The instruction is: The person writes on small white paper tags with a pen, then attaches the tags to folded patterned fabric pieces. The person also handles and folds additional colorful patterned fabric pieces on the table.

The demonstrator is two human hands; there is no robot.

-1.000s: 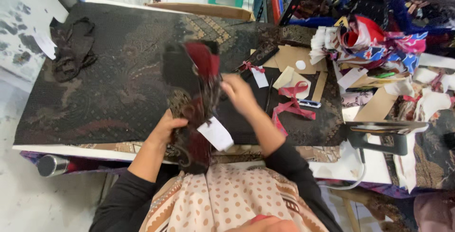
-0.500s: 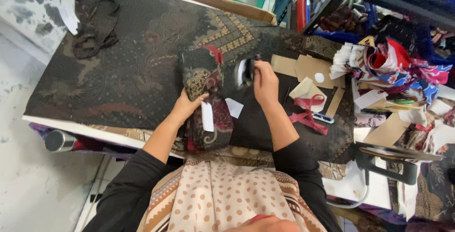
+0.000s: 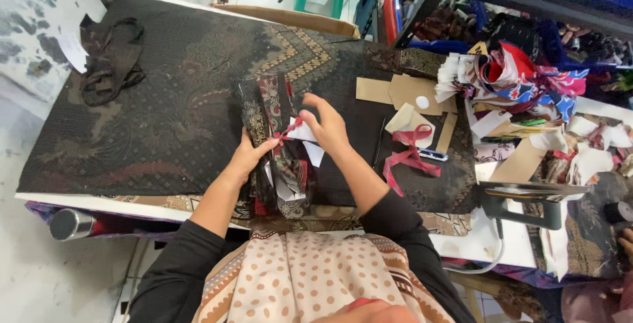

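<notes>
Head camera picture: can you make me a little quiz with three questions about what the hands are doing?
1. True or false: the left hand grips the folded patterned cloth bundle.
2. What colour is the ribbon that the right hand pinches against the bundle?
3. Which lies on the table to the right of the hands? A) loose red ribbon B) a blue bucket C) a banana

Key: 1. True. 2. Red. 3. A, beside the cardboard pieces on the dark patterned table cover.
</notes>
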